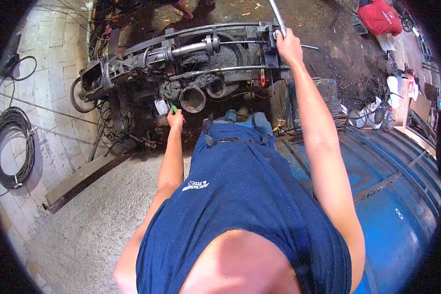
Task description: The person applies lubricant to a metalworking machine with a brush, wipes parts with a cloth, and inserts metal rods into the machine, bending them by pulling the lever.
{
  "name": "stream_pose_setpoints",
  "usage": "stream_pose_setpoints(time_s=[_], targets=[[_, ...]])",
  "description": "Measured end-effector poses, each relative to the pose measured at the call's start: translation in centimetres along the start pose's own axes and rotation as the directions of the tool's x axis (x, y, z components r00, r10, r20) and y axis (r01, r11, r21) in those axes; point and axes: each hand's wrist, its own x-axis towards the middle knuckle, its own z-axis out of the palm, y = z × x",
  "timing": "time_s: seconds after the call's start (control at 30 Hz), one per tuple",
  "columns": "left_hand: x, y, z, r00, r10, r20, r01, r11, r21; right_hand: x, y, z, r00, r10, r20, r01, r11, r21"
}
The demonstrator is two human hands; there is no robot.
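My left hand [176,119] is closed around a small green object [173,107], perhaps a handle; its far end cannot be made out. Just beyond it are a white container [160,107] and a dark rag-like bundle [170,91]. On the far right of the machine, my right hand [290,46] wraps round the lower end of a shiny metal bar [278,17] that slants up out of view. That hand is beside a dark upright block [269,46] on the machine's rails. A greasy machine [147,61] with a thick horizontal shaft [193,47] lies before me.
Two round metal tubs [192,99] sit below the rails. A red-handled brush [263,78] hangs at the front rail. To the left lies a coil of black cable [13,147]; to the right stand a blue metal surface [377,196] and stacked plates [321,115]. Another person's foot [183,10] shows at the top.
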Motion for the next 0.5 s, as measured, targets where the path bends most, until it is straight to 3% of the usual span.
stream_pose_setpoints(time_s=[0.5], targets=[[0.27, -0.09, 0.06, 1.000, -0.022, -0.023, 0.022, 1.000, 0.013, 0.28, 0.58, -0.09, 1.000, -0.011, -0.002, 0.011, 1.000, -0.011]])
